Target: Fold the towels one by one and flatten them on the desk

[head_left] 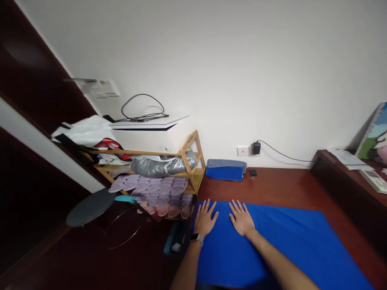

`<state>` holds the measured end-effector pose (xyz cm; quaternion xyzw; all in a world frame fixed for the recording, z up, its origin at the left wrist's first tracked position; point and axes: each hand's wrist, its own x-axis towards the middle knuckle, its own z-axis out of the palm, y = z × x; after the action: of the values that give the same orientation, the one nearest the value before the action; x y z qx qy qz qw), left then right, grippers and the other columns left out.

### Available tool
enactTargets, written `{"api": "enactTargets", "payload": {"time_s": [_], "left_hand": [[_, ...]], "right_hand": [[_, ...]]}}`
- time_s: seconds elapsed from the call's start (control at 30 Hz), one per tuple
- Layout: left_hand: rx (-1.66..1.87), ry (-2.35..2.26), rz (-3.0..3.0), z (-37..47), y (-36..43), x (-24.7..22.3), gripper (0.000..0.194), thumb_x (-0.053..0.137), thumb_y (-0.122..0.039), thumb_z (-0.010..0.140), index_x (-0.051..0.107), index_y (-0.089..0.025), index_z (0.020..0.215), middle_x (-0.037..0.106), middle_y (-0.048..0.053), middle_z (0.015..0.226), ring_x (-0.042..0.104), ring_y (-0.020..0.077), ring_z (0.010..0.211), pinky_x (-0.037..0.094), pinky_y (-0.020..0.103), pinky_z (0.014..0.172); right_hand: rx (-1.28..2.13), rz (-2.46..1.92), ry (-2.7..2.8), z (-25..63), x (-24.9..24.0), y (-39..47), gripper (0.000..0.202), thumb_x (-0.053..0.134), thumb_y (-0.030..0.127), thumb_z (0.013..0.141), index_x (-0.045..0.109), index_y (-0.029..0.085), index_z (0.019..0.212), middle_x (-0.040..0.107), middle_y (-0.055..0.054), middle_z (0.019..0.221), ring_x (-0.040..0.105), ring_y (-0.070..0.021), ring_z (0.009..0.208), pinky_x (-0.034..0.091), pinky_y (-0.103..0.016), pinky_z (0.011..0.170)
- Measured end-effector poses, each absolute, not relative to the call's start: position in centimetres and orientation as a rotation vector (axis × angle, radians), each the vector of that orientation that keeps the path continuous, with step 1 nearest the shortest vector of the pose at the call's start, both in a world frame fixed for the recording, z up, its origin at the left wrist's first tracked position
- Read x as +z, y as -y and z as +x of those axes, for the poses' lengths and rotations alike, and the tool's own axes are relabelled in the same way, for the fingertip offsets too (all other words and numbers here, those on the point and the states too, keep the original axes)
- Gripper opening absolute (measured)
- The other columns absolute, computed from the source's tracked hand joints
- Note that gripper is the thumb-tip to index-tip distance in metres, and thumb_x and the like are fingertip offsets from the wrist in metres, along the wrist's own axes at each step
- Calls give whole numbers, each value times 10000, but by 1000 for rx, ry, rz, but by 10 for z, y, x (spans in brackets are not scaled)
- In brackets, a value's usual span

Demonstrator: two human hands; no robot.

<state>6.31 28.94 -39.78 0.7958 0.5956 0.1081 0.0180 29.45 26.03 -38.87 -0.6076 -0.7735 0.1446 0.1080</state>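
A bright blue cloth (290, 241) lies spread over the reddish-brown wooden desk (281, 185), with a few soft ripples on its right half. My left hand (205, 219) rests flat on the cloth near its far left corner, fingers apart, a watch (196, 238) on the wrist. Beside it, my right hand (242, 217) presses palm down near the cloth's far edge, fingers spread. Neither hand holds anything. Farther back, against the wall, sit folded blue and grey cloths (225, 171).
Left of the desk stands a wooden rack (195, 161) with several purple and pink slippers (154, 185) and a white box (145, 139). A round stool (90, 207) is at far left. A black plug adapter (256, 148) trails a cable rightward to a raised ledge (329, 161).
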Motion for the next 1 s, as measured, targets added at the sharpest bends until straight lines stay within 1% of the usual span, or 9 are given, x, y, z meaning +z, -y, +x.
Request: {"api": "enactTargets", "payload": {"time_s": [0.17,0.3,0.47,0.6,0.7,0.77,0.87,0.93,1.0], "left_hand": [[294,-1885,2456,60,-290,-399,589,390,-586,1048,407,-392,1604,334,43,1722,269,326,1594,221,577,1280],[275,-1901,2454,62,-293,-398,600,362,-610,1046,391,-402,1609,321,47,1727,266,331,1595,192,599,1277],[272,-1904,2473,62,-295,-399,600,343,-604,1047,402,-393,1606,336,37,1722,272,325,1593,186,583,1279],[204,-1925,2472,65,-297,-397,597,354,-596,1044,408,-392,1603,343,43,1719,285,329,1588,207,586,1272],[175,-1941,2490,66,-297,-393,592,369,-570,1042,431,-368,1595,371,49,1706,308,335,1578,231,586,1266],[190,-1931,2530,67,-297,-388,583,373,-523,1043,456,-329,1587,408,64,1687,334,338,1566,245,583,1264],[303,-1874,2614,78,-292,-375,560,338,-408,1049,500,-246,1560,478,91,1642,366,317,1549,256,554,1271],[419,-1817,2646,101,-282,-363,541,323,-350,1048,556,-180,1506,529,129,1595,402,312,1524,270,535,1270],[520,-1715,2650,140,-262,-352,505,331,-311,1043,625,-152,1421,602,159,1504,487,318,1447,328,527,1240]], "right_hand": [[378,-1815,2249,340,-405,-254,648,268,548,1063,300,294,1658,255,-20,1724,203,-257,1609,132,-529,1306],[208,-2064,2070,469,-426,-228,646,264,561,1042,323,346,1649,318,-9,1707,249,-270,1595,169,-563,1291],[168,-2504,1810,638,-438,-188,740,166,553,1003,262,258,1675,246,-23,1743,160,-264,1611,194,-513,1295],[188,-2510,1771,677,-446,-177,772,132,559,990,247,234,1681,222,-16,1749,128,-251,1619,171,-495,1305],[231,-2401,1699,676,-451,-179,786,176,600,983,326,227,1658,251,-37,1741,149,-273,1618,132,-526,1310],[319,-2289,1587,681,-451,-182,791,218,646,967,432,239,1611,306,-52,1724,188,-287,1611,134,-537,1308],[487,-2094,1404,701,-446,-187,799,252,686,944,601,211,1484,430,-114,1661,346,-301,1557,254,-513,1282],[541,-2009,1345,715,-442,-188,791,283,694,933,659,198,1421,493,-141,1614,449,-296,1500,346,-468,1246],[546,-1961,1323,722,-440,-188,749,358,693,909,711,204,1353,529,-142,1586,495,-301,1465,379,-452,1228]]}}
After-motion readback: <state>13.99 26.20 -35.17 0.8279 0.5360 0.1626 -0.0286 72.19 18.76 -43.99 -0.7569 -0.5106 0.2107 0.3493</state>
